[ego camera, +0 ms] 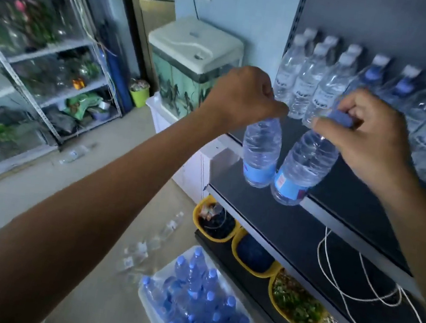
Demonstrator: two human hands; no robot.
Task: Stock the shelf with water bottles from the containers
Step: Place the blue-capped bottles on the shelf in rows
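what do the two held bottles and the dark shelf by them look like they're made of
Left bottle and right bottle: thin clear plastic, glossy; you see through the ribbed walls, which catch highlights. Blue cap: opaque matte plastic, probably. Shelf: likely painted metal, dark and matte, with a pale grey front strip; blur leaves that open.

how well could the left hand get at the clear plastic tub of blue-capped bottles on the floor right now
Probably not straight away: the left hand grips a clear water bottle by its top at the dark shelf. Once it lets go, the clear plastic tub below looks open and unobstructed.
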